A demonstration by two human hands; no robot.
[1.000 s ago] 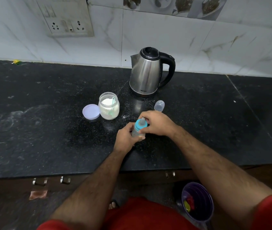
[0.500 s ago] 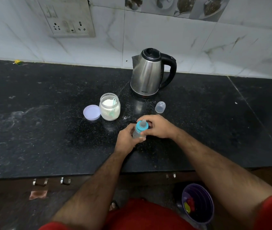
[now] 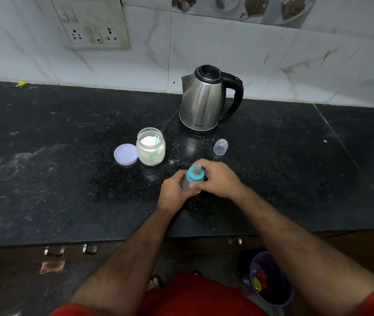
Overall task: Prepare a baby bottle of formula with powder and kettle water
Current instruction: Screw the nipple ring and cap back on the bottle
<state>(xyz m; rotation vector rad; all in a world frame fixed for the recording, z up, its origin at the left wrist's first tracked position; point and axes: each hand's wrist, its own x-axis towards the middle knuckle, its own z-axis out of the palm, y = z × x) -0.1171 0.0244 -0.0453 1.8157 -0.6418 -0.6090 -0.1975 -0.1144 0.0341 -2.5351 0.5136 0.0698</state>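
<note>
I am looking down at a dark stone bench [image 3: 44, 179] running across the middle of the frame, with both my bare forearms reaching up from the bottom edge. At centre frame, my left hand [image 3: 174, 192] is wrapped closed around the clear body of a small baby bottle [image 3: 187, 183], holding it upright and slightly tilted on the bench. My right hand [image 3: 220, 179] is curled closed over the bottle's blue collar [image 3: 195, 175], fingers gripping its rim, with the clear teat poking out above.

Compared with a second ago, my hands are sitting in nearly the same spot and the bottle has barely shifted; only my right-hand grip has rotated a little around the collar. I judge I am twisting the collar, though whether tightening or loosening I cannot tell, nor what is inside the bottle.

Just above and left, an open jar of white powder [image 3: 150, 147] is standing with a scoop inside, its lilac lid [image 3: 125, 154] touching it on the left. The steel kettle [image 3: 204, 103] is standing above centre, and the clear bottle cap [image 3: 220, 146] is lying just below it.
</note>
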